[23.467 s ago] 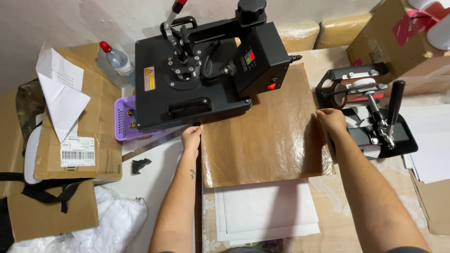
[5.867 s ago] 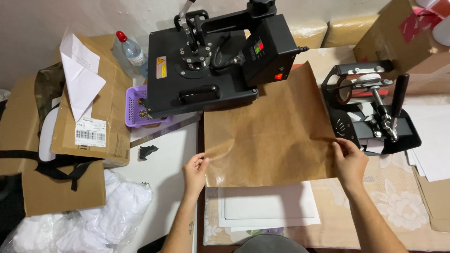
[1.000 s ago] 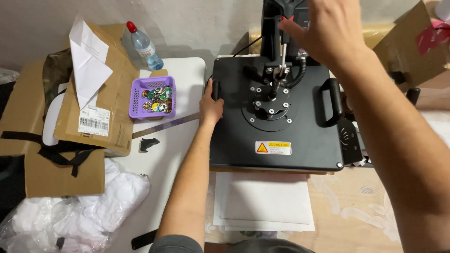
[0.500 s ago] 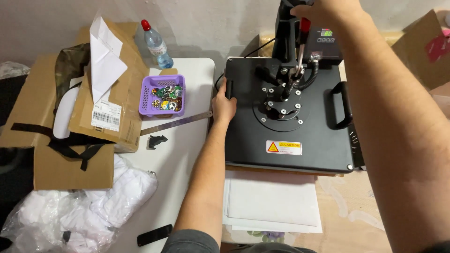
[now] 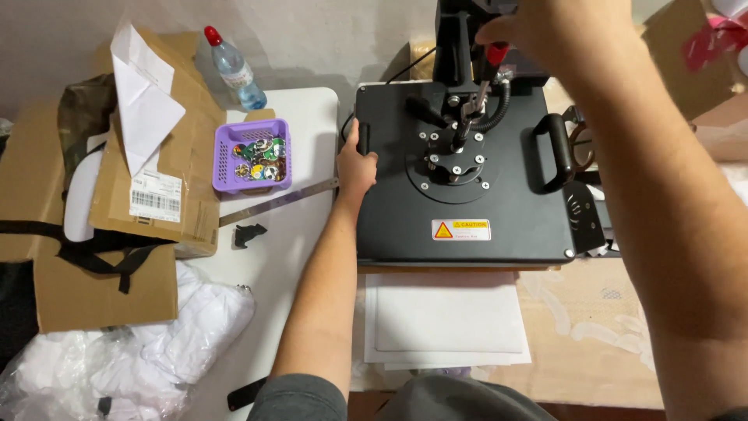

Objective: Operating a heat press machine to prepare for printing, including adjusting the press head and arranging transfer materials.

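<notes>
Heat press (image 5: 467,195) platen sitting swung over base. Left hand (image 5: 357,160) curling around side handle (image 5: 363,138); right hand (image 5: 557,31) closing on lever (image 5: 492,54). Clamping down seemingly remaining.

One heat press (image 5: 467,187), one bottle (image 5: 234,68) (red-capped), one purple basket (image 5: 251,156)

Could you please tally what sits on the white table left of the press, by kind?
Bottle: 1
Purple basket: 1
Metal ruler: 1
Black clip: 1
Total: 4
</notes>
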